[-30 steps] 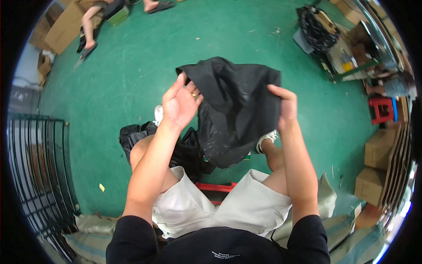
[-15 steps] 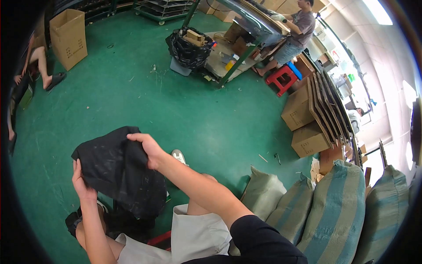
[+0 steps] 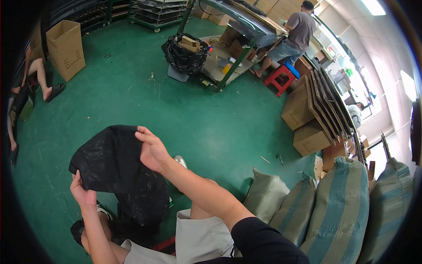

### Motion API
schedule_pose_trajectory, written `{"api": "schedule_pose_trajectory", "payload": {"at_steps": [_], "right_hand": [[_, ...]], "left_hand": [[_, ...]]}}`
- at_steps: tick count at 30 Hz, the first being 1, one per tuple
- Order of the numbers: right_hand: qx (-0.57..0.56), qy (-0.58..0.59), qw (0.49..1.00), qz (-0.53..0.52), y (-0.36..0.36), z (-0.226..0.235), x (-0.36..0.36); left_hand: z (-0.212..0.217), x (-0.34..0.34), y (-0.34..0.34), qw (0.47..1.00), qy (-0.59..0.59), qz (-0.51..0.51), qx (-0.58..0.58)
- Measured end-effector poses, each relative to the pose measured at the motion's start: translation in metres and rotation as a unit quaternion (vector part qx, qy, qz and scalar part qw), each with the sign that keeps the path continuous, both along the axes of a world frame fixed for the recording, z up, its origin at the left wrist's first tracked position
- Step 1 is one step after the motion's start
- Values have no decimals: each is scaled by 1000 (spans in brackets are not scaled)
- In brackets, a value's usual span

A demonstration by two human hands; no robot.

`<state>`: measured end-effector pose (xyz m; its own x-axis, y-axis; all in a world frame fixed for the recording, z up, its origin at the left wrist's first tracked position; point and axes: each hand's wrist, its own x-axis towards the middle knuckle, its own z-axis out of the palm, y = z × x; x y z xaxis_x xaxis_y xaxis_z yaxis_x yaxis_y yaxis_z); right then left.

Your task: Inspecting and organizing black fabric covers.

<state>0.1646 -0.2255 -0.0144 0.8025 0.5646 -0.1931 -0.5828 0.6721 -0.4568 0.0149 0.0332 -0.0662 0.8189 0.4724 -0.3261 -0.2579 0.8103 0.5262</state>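
Note:
A black cloth [image 3: 107,160] with pale creases or smudges is stretched between my two hands, in front of my knees. My left hand [image 3: 83,192] pinches its lower left corner. At its upper right edge, my right hand [image 3: 152,149] grips it between thumb and fingers. Below hangs more black material [image 3: 143,198], covering part of my legs; I cannot tell whether it is the same piece. The darker things beneath it, between my feet, are hard to make out.
Several stuffed green-striped woven sacks [image 3: 336,202] stand at my right. Farther off are cardboard boxes [image 3: 312,138], a red stool [image 3: 280,81], a black-lined bin [image 3: 187,53] and a workbench with a person [image 3: 300,28]. An open carton [image 3: 66,48] and another seated person [image 3: 39,72] are at left.
My right hand has shifted slightly right, and the upper cloth is spread flatter and higher, showing more of the material below. The person at the bench has turned away.

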Motion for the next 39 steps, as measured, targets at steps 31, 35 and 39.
{"api": "schedule_pose_trajectory", "payload": {"at_steps": [31,35,39], "right_hand": [[-99,-77,990,-66,29,-3,60],[-250,22,965,-75,43,-81,56],[-432,45,901,8,39,-158,27]], "left_hand": [[58,75,-4,984,-37,-81,152],[-2,65,-7,982,149,-36,111],[-99,55,-18,944,324,-48,38]]}}
